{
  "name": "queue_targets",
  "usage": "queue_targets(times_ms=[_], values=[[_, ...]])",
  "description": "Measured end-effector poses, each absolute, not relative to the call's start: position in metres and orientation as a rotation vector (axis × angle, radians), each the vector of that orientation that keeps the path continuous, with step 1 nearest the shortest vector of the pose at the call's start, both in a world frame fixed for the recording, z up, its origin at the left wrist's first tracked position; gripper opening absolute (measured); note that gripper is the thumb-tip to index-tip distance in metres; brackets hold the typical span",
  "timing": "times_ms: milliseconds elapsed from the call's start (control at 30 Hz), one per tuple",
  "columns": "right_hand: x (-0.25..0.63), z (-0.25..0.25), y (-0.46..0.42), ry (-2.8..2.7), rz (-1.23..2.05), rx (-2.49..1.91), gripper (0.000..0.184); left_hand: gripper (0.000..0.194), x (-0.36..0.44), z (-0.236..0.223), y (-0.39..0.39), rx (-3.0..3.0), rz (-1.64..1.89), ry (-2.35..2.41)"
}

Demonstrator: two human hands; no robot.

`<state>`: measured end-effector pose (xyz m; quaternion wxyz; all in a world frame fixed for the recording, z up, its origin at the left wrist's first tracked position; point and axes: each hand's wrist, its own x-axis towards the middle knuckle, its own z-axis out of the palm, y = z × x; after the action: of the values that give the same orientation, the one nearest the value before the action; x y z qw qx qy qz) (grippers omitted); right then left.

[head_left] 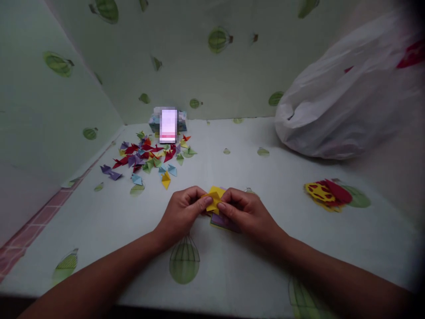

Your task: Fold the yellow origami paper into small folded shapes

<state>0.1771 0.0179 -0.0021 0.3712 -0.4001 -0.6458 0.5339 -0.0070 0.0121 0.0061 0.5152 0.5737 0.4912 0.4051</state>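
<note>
My left hand (184,210) and my right hand (244,210) meet at the middle of the table, both pinching a small folded yellow paper (214,197) between fingers and thumbs. Just under the hands lies a short stack of paper squares (223,221), the top one purple. A heap of folded coloured paper pieces (148,157) in red, purple, green, blue and yellow lies farther back on the left.
A small box with a blurred patch (168,124) stands behind the heap near the back wall. A large white plastic bag (352,93) fills the back right. Red and yellow patterned paper (327,195) lies at the right. The cloth-covered table (133,248) shows green balloon prints.
</note>
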Motion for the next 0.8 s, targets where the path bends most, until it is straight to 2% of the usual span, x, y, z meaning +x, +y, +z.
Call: queue_targets(times_ms=[200, 433, 600, 800], values=[[0.1766, -0.0052, 0.0196, -1.669, 1.407, -1.039, 0.024, 0.024, -0.0076, 0.0074, 0.0113, 1.530, 0.995, 1.212], [0.1772, -0.0042, 0.0216, -1.650, 1.378, -1.066, 0.026, 0.024, -0.0056, 0.0039, 0.0111, 1.353, 0.909, 1.145], [0.1759, -0.0065, 0.0221, -1.585, 1.482, -0.992, 0.027, 0.025, -0.0064, 0.0062, 0.0098, 1.658, 0.834, 1.207], [0.1749, -0.0085, 0.0163, -1.497, 1.456, -1.064, 0.030, 0.027, -0.0063, 0.0029, 0.0076, 1.724, 0.792, 1.178]])
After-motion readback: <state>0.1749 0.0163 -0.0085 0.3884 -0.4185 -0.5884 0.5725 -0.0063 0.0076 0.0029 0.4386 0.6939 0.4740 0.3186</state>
